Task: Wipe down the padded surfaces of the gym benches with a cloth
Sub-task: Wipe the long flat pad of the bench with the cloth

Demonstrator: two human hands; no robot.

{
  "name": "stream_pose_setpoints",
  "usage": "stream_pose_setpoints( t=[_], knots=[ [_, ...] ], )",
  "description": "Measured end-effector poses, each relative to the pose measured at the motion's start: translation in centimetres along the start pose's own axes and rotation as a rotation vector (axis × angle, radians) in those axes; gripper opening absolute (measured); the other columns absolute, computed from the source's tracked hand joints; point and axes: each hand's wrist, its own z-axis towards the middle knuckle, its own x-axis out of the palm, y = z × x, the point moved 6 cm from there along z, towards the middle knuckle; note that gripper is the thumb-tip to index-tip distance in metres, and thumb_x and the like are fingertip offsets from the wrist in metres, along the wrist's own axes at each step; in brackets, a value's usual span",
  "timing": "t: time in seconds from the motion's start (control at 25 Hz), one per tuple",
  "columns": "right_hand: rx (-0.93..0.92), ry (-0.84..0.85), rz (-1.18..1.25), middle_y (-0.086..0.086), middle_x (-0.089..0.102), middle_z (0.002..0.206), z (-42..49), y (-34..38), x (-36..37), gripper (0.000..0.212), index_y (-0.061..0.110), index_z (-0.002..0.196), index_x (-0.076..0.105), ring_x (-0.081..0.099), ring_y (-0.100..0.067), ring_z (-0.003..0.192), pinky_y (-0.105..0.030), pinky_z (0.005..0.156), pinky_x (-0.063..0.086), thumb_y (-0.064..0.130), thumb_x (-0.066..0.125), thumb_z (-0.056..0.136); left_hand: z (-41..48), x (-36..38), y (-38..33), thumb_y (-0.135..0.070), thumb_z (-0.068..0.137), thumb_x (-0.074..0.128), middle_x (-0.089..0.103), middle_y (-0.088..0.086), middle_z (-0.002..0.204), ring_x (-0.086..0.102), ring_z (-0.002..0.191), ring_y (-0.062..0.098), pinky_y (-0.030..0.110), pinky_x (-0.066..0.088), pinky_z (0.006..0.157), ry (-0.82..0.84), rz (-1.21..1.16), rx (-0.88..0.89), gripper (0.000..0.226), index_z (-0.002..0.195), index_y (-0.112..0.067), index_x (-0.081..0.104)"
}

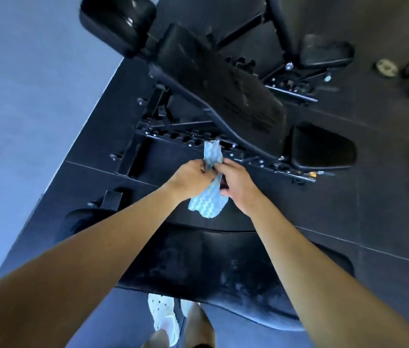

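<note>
Blue-white wavy-striped cloth (208,194) mid-air at centre, above black padded gym bench (198,267) at 6 o'clock. Left hand (189,179), right hand (237,187): both grips pinching cloth, probably refolding. Risk: loose tail slips, cloth drops to floor.

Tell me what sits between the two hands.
The blue-and-white cloth, bunched and gripped by the left hand and the right hand, in the head view.

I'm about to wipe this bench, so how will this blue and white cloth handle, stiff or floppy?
The cloth looks floppy: it bunches between the left hand and right hand and sags below. Probably light, since a pinch holds it. Being limp, it likely needs folding to wipe evenly.
</note>
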Motion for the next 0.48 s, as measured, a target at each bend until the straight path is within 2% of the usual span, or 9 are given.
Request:
stream_pose_setpoints(
  t=[0.08, 0.12, 0.16, 0.2, 0.24, 0.36, 0.48],
  knots=[
    [-0.057, -0.053, -0.069, -0.008, 0.074, 0.101, -4.5, 5.0, -1.8, 0.021, 0.018, 0.110, 0.069, 0.072, -0.022, 0.093, -0.044, 0.083, 0.059, 0.019, 0.057, 0.092, -2.9, -2.0, -5.2, -0.029, 0.096, 0.060, 0.054, -0.005, 0.068, 0.052, 0.068, 0.017, 0.030, 0.042, 0.065, -0.012, -0.035, 0.043, 0.026, 0.073, -0.019, 0.052],
    [-0.098, -0.085, -0.146, -0.011, 0.072, 0.105, -6.7, 7.4, -3.0, 0.022, 0.018, 0.106, 0.068, 0.070, -0.027, 0.097, -0.049, 0.088, 0.057, 0.021, 0.057, 0.087, -4.4, -2.7, -7.6, -0.030, 0.096, 0.062, 0.053, -0.005, 0.068, 0.051, 0.067, 0.017, 0.031, 0.042, 0.065, -0.017, -0.027, 0.068, 0.027, 0.074, -0.018, 0.052],
    [-0.129, -0.118, -0.231, -0.013, 0.070, 0.102, -8.9, 9.3, -4.3, 0.021, 0.016, 0.102, 0.066, 0.069, -0.029, 0.095, -0.051, 0.086, 0.057, 0.022, 0.057, 0.084, -5.9, -3.0, -9.9, -0.032, 0.096, 0.062, 0.052, -0.004, 0.068, 0.050, 0.067, 0.016, 0.031, 0.041, 0.065, -0.020, -0.017, 0.091, 0.029, 0.073, -0.017, 0.052],
    [-0.153, -0.148, -0.300, -0.010, 0.067, 0.096, -10.7, 10.9, -5.6, 0.020, 0.014, 0.100, 0.064, 0.068, -0.030, 0.092, -0.048, 0.081, 0.058, 0.024, 0.057, 0.084, -7.1, -3.3, -12.0, -0.033, 0.096, 0.062, 0.051, -0.004, 0.069, 0.049, 0.066, 0.016, 0.031, 0.040, 0.065, -0.021, -0.019, 0.112, 0.031, 0.072, -0.016, 0.051],
    [-0.172, -0.175, -0.343, -0.006, 0.068, 0.096, -12.1, 11.9, -7.0, 0.020, 0.015, 0.100, 0.063, 0.069, -0.031, 0.094, -0.050, 0.083, 0.060, 0.026, 0.058, 0.084, -8.1, -3.1, -13.7, -0.033, 0.095, 0.061, 0.050, -0.003, 0.068, 0.048, 0.065, 0.015, 0.031, 0.039, 0.064, -0.016, -0.032, 0.130, 0.032, 0.071, -0.016, 0.050],
    [-0.244, -0.253, -0.405, -0.005, 0.067, 0.108, -17.3, 14.3, -12.4, 0.019, 0.020, 0.107, 0.064, 0.068, -0.025, 0.099, -0.050, 0.089, 0.058, 0.026, 0.061, 0.089, -11.7, -1.2, -19.7, -0.028, 0.095, 0.059, 0.045, 0.001, 0.069, 0.043, 0.063, 0.016, 0.029, 0.035, 0.059, -0.031, -0.013, 0.190, 0.031, 0.072, -0.015, 0.044],
    [-0.289, -0.308, -0.490, -0.004, 0.055, 0.121, -21.0, 14.0, -18.9, 0.027, 0.021, 0.118, 0.060, 0.061, -0.020, 0.096, -0.037, 0.078, 0.052, 0.030, 0.063, 0.093, -14.2, 2.8, -25.5, -0.023, 0.095, 0.060, 0.036, 0.001, 0.064, 0.033, 0.053, 0.015, 0.021, 0.027, 0.043, -0.068, 0.049, 0.241, 0.028, 0.076, -0.015, 0.040]
  ],
)
